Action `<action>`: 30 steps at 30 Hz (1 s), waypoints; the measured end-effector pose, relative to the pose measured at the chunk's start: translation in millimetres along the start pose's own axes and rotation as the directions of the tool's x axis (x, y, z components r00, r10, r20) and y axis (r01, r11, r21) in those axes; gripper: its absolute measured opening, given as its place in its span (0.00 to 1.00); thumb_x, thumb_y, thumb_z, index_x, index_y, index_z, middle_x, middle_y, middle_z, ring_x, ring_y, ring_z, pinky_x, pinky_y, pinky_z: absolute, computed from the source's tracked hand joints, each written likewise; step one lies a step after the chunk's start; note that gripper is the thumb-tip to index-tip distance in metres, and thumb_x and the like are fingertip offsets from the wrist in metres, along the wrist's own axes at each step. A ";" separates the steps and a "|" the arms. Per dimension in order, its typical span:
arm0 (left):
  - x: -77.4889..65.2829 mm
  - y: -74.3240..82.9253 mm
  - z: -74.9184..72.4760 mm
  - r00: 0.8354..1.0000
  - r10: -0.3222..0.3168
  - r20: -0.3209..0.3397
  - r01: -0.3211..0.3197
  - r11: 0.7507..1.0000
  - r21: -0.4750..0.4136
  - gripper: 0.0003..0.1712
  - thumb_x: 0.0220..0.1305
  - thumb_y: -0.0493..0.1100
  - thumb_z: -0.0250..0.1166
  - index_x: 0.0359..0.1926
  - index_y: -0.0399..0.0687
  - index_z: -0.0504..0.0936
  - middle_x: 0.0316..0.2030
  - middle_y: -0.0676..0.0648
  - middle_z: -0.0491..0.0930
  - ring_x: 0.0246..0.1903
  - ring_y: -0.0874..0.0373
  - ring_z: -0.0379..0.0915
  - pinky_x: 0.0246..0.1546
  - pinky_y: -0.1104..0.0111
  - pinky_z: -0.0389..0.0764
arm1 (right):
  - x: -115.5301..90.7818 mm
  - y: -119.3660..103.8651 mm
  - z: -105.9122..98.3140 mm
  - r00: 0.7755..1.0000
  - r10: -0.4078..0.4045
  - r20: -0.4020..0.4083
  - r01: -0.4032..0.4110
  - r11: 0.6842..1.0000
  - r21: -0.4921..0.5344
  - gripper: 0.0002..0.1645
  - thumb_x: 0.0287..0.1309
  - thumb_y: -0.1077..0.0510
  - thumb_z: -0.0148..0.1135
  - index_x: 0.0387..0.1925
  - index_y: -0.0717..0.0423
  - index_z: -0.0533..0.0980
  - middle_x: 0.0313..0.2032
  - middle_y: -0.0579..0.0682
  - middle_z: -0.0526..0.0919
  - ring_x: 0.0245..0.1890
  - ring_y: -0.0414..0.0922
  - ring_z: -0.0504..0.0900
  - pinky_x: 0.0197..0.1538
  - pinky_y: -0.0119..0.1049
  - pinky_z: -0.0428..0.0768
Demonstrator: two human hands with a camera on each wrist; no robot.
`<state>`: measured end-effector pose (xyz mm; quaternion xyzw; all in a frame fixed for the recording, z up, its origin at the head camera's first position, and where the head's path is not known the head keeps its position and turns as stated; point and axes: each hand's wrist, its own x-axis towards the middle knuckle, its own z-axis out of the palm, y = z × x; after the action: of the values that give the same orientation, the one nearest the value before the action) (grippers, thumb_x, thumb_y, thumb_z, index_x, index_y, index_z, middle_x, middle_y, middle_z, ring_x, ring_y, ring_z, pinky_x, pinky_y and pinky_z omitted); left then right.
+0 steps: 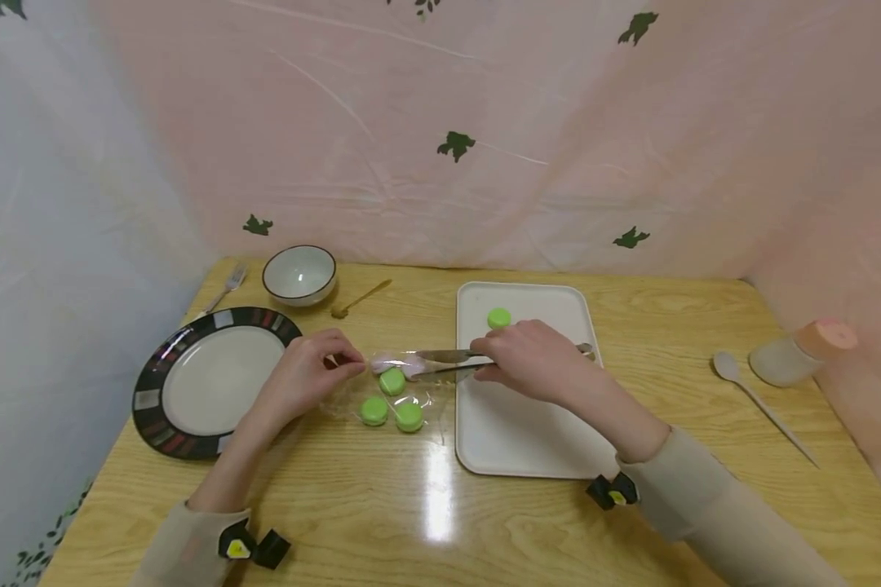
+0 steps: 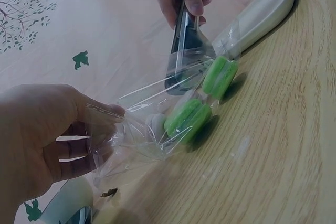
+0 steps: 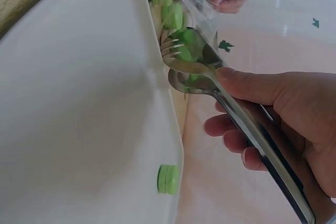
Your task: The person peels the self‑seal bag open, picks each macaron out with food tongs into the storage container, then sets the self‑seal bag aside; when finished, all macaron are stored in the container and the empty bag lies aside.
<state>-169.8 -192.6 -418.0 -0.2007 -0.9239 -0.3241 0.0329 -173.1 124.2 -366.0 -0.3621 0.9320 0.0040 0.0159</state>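
My left hand (image 1: pixel 312 371) pinches the edge of a clear plastic bag (image 2: pixel 134 140), which lies on the table. Inside the bag are several green macarons (image 1: pixel 374 411) and a pale lilac piece (image 1: pixel 387 364). My right hand (image 1: pixel 532 359) grips metal tongs (image 3: pixel 241 116) with a forked tip and a spoon-like tip. Their parted tips reach left to the bag, near the pale piece; whether they clasp anything, I cannot tell. One green macaron (image 1: pixel 498 318) sits on the white tray (image 1: pixel 529 444), just beyond my right hand.
A dark-rimmed plate (image 1: pixel 216 379) lies left of my left hand. Behind it are a fork (image 1: pixel 229 285), a bowl (image 1: pixel 299 275) and a small gold spoon (image 1: pixel 360 299). At the far right are a grey spoon (image 1: pixel 759 399) and a pink-lidded jar (image 1: pixel 789 359).
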 end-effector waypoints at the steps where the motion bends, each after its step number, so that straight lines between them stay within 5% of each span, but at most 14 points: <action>1: 0.1 0.1 0.1 1.000 0.000 0.000 0.000 1.000 0.001 0.03 0.57 0.47 0.69 0.28 0.61 0.84 0.28 0.61 0.79 0.30 0.69 0.74 0.33 0.72 0.79 | 0.4 -0.2 -0.4 1.000 0.004 0.004 -0.004 1.000 0.001 0.13 0.52 0.42 0.67 0.27 0.44 0.76 0.19 0.37 0.73 0.17 0.36 0.66 0.22 0.32 0.67; 30: 0.1 0.1 -0.7 1.000 -0.007 0.010 0.007 1.000 0.013 0.03 0.56 0.47 0.69 0.28 0.63 0.84 0.28 0.61 0.79 0.30 0.68 0.74 0.33 0.71 0.78 | 11.4 -6.1 -4.4 0.999 0.008 0.047 -0.005 0.999 -0.050 0.12 0.50 0.43 0.68 0.30 0.44 0.79 0.23 0.38 0.79 0.18 0.36 0.68 0.22 0.32 0.69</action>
<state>-169.9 -193.0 -417.4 -0.1987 -0.9268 -0.3173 0.0285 -177.5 111.9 -362.0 -0.3592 0.9321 0.0360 0.0286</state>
